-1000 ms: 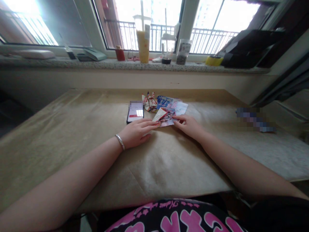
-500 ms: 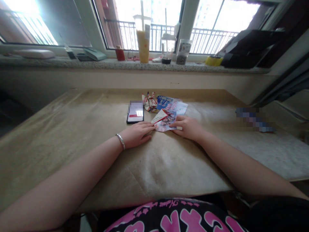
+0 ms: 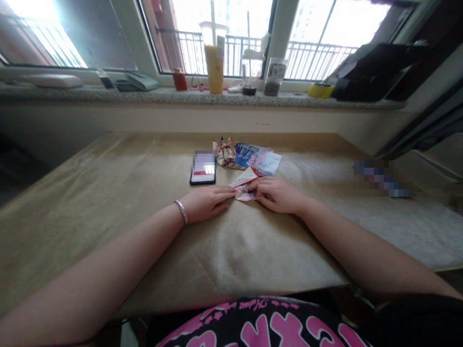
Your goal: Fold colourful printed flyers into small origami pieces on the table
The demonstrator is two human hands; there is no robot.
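Your left hand: fingers stretched flat and released, tips touching the folded leaflet.
Your right hand: fingers curled over the leaflet; you cannot tell whether they pinch it.
Leaflet: on the bench, between both hands, near one phone.
Windowsill cups: two with straws. The tall cup holds orange drink and the small cup holds dark dregs.

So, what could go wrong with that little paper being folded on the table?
1. The colourful paper is small and partly hidden under the right hand. Only the fingertips of the left hand are at its edge, so it might slip and crease crooked.
2. The phone lies close to the left hand, so a sideways push could nudge it.
3. The leaflets just behind the hands might get shoved about.
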